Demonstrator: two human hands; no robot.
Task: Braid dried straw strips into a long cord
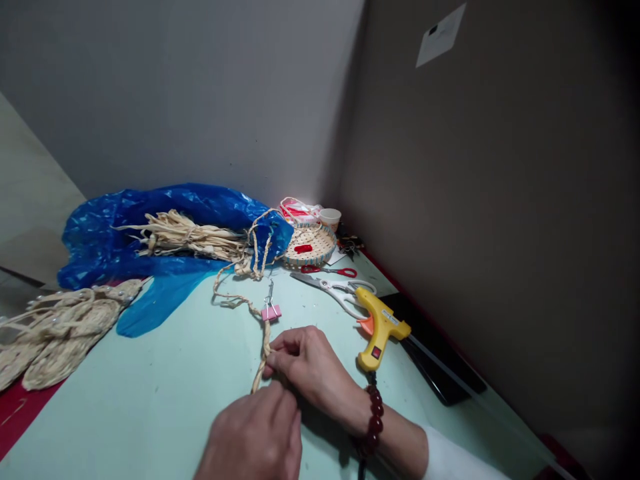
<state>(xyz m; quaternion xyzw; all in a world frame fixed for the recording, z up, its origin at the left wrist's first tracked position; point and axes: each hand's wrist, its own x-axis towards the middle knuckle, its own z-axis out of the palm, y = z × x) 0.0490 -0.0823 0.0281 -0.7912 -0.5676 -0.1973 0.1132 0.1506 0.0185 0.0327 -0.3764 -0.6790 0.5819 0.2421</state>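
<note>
Far left, sandals (60, 333) are lying beside a blue bag (100, 233), with husks (190, 240) piled on it. Mid-table (175, 380), the braid (265, 347) is being worked flat. Its top is being gripped by a pink clip (271, 312), and its lower end is being covered by the left hand (255, 433), fingers curled shut over it. Just above, it's being pinched by the right hand (310, 363). Further right, a basket (310, 245), scissors (333, 288) and glue gun (380, 327) are lying well apart from the hands.

The right hand (310, 370) wears 1 bracelet (374, 417) of round, glossy dark red beads at the wrist. A white sleeve (453, 460) covers the forearm behind it.
</note>
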